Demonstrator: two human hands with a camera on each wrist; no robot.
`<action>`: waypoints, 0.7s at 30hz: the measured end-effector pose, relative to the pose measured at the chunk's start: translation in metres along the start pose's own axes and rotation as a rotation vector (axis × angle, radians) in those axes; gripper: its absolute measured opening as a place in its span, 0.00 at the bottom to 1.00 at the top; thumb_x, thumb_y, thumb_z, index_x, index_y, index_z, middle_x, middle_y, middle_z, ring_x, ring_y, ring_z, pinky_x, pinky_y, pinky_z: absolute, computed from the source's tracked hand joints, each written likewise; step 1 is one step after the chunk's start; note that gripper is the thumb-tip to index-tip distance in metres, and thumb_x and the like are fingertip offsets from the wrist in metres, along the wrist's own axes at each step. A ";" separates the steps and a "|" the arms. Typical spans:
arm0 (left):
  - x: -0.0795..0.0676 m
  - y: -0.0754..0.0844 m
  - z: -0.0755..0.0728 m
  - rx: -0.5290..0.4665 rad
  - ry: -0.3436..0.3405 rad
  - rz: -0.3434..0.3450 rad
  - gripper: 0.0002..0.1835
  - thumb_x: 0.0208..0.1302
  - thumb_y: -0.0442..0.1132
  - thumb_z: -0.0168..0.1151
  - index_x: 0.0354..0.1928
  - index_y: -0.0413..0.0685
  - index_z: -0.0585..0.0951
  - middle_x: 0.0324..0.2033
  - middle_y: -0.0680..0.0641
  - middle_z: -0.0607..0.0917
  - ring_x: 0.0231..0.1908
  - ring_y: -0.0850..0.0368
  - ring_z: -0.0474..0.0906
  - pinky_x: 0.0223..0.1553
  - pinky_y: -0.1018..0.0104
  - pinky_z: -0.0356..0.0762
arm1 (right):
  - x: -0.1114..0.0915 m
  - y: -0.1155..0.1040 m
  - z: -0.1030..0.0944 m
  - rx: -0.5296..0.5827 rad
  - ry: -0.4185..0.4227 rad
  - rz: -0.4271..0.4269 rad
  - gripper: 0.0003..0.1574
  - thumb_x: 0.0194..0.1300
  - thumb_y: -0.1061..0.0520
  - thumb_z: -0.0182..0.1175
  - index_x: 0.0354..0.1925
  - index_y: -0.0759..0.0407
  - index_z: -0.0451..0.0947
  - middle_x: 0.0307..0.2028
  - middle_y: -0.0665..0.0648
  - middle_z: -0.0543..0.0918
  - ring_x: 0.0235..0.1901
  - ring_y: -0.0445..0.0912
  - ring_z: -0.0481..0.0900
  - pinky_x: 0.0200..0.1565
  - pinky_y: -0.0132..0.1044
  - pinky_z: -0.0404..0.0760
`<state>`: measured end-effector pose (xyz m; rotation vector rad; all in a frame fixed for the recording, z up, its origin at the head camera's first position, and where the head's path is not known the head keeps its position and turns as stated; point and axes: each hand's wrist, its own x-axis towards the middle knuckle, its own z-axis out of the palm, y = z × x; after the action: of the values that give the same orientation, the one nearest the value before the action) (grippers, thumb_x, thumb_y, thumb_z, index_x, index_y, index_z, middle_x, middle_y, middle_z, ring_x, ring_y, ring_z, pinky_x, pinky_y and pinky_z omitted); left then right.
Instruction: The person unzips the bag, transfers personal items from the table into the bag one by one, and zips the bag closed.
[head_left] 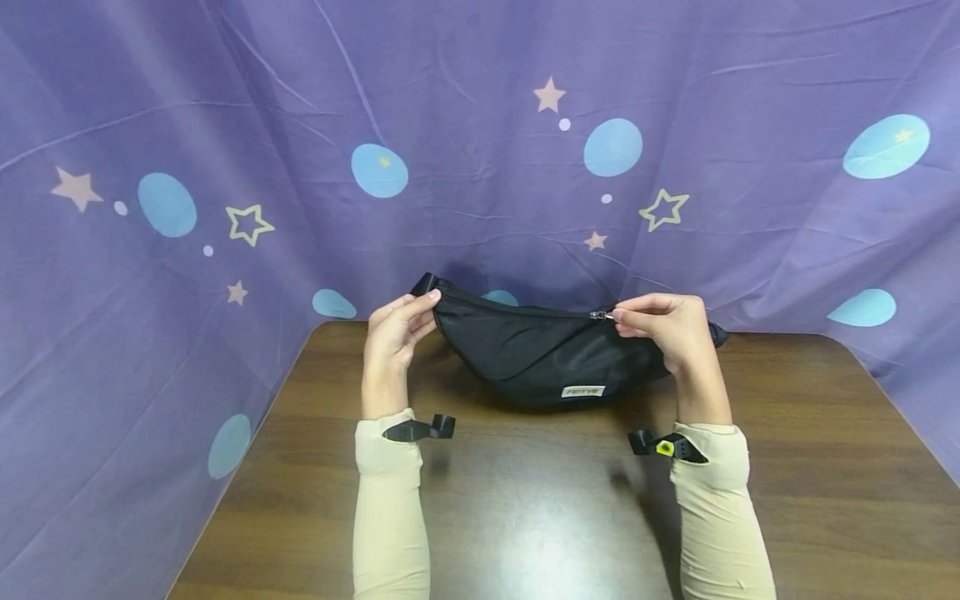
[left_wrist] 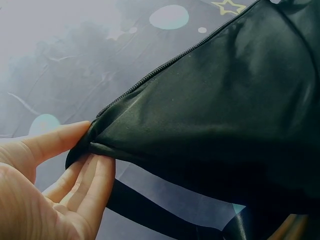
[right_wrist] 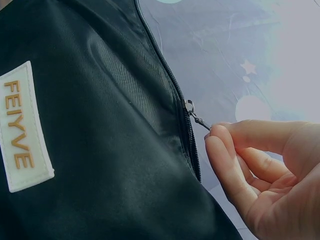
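A black waist bag (head_left: 525, 354) with a white label (head_left: 582, 391) is held up at the back of the table, its lower edge near the tabletop. At its left end, my left hand (head_left: 392, 333) pinches the corner between thumb and fingers; a black strap (left_wrist: 150, 215) hangs below that corner in the left wrist view. My right hand (head_left: 667, 325) pinches the pull of the metal zipper slider (right_wrist: 189, 106) between thumb and forefinger, right of the bag's middle. Left of the slider the zipper looks closed; to its right the teeth (right_wrist: 194, 150) show.
The brown wooden table (head_left: 525, 500) extends in front of the bag. A purple curtain (head_left: 480, 100) with stars and blue ovals hangs right behind the table and along its sides. Black bands with loose ends circle both sleeved wrists.
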<state>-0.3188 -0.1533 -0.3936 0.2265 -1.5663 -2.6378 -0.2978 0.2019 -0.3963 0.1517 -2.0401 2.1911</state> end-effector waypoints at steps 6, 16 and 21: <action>0.000 -0.001 0.000 0.010 -0.009 0.004 0.21 0.66 0.23 0.62 0.16 0.50 0.76 0.19 0.54 0.88 0.22 0.65 0.86 0.30 0.71 0.87 | 0.000 0.000 -0.001 0.021 0.001 -0.005 0.16 0.59 0.76 0.67 0.25 0.58 0.88 0.23 0.48 0.89 0.21 0.40 0.88 0.30 0.33 0.88; 0.000 -0.003 -0.002 0.003 -0.004 0.014 0.21 0.65 0.23 0.63 0.16 0.50 0.77 0.19 0.54 0.88 0.23 0.64 0.87 0.29 0.71 0.86 | -0.001 -0.001 -0.005 0.024 0.034 -0.038 0.18 0.59 0.77 0.66 0.25 0.57 0.88 0.22 0.48 0.89 0.21 0.40 0.88 0.29 0.33 0.88; 0.002 -0.002 -0.005 -0.006 -0.003 0.010 0.21 0.65 0.23 0.63 0.16 0.50 0.79 0.19 0.54 0.88 0.23 0.64 0.87 0.30 0.71 0.87 | -0.002 -0.003 -0.008 0.071 0.066 -0.028 0.16 0.58 0.78 0.67 0.25 0.59 0.89 0.22 0.50 0.89 0.21 0.41 0.88 0.29 0.33 0.88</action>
<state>-0.3197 -0.1566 -0.3980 0.2141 -1.5564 -2.6362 -0.2953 0.2102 -0.3946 0.1125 -1.9156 2.2220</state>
